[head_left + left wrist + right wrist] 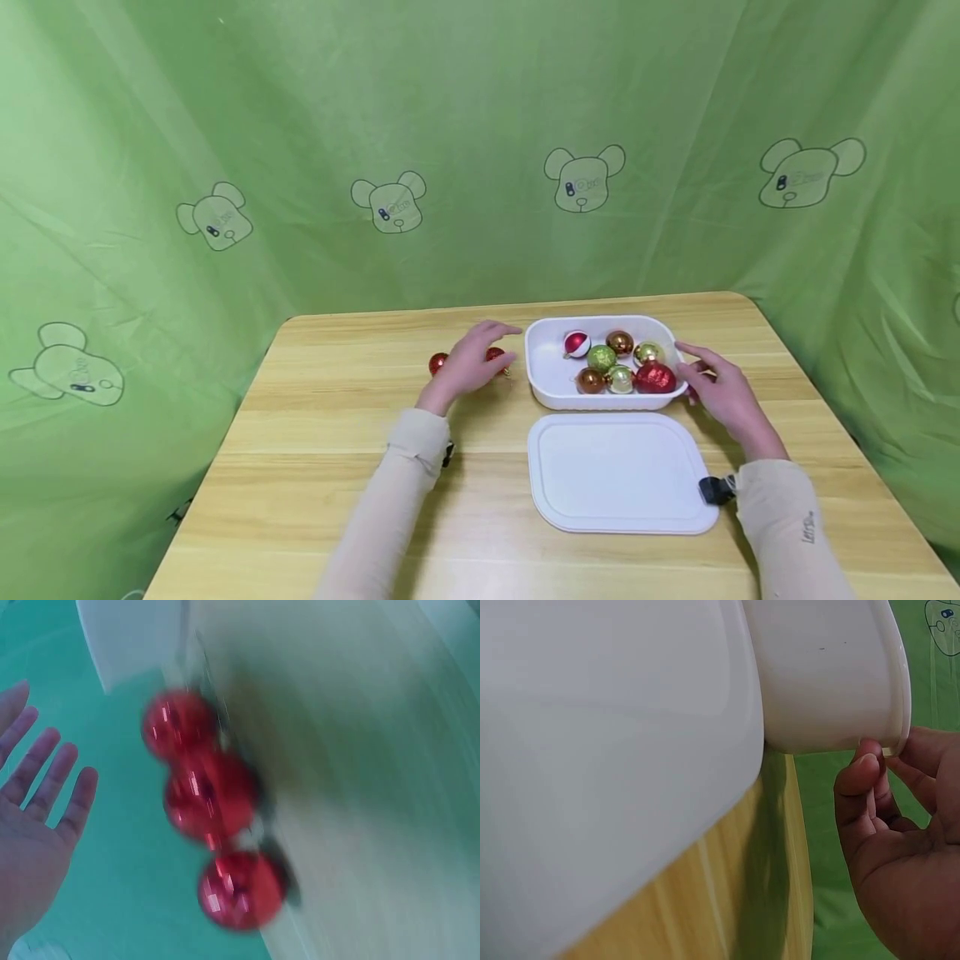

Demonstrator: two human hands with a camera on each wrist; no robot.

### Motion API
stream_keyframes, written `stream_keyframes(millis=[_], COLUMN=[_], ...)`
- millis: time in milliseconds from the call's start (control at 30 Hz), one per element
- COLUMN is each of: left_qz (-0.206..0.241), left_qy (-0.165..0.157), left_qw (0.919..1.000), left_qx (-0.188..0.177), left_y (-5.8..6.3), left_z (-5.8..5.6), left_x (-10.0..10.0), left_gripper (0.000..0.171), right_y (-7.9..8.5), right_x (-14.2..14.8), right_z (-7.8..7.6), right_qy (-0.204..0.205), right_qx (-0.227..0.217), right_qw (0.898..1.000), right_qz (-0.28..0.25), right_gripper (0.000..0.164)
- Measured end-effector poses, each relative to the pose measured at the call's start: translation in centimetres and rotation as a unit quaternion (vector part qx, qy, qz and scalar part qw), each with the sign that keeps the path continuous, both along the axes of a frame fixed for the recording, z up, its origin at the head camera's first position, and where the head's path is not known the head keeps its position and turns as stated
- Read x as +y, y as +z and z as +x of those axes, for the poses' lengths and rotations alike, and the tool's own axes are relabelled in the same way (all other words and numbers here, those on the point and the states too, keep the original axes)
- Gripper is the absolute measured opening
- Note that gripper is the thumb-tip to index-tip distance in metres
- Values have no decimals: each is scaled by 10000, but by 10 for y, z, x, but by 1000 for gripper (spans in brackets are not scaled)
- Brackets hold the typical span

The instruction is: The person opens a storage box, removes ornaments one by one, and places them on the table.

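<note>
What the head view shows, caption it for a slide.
Left hand near shiny red balls; right hand gripping an oblong white plastic box of multicoloured round ornaments.

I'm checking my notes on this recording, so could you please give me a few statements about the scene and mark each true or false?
1. The right grip touches the end of the white container. True.
2. The white lid covers the container. False: it lies on the table, nearer the camera than the open container.
3. Three red baubles show outside the container in the left wrist view. True.
4. The left grip holds a green bauble. False: its fingers are spread and hold nothing, and that bauble lies in the container.
5. A red-and-white bauble lies in the container. True.
</note>
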State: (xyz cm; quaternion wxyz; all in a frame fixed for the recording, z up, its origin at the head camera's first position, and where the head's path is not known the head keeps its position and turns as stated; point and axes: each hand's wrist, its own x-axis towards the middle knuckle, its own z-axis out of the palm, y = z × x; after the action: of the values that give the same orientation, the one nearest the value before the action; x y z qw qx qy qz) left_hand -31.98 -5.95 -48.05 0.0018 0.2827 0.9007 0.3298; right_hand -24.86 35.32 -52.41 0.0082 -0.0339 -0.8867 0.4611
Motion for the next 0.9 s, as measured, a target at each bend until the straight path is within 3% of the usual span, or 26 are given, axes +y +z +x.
stream_keyframes(millis=[200, 400, 700, 900], left_qz=[-422, -1049, -1345, -1605], left_qy=[-493, -777, -890, -871], left_qw=[9978, 9904, 9867, 9831], left_qx=[142, 454, 189, 87], left_y=[-4, -13, -11, -19], left_z=[3, 9, 9, 6], left_x=[46, 79, 110, 120], left_gripper=[45, 47, 46, 40], right_y=[1, 0, -1, 0], right_x=[2, -1, 0, 0], right_z=[-1, 2, 2, 2], right_qy=[-11, 90, 33, 31], right_qx=[104, 127, 66, 109], right_qw=[9999, 9999, 10000, 9999], right_qz=[23, -66, -18, -48], right_gripper=[57, 56, 56, 57])
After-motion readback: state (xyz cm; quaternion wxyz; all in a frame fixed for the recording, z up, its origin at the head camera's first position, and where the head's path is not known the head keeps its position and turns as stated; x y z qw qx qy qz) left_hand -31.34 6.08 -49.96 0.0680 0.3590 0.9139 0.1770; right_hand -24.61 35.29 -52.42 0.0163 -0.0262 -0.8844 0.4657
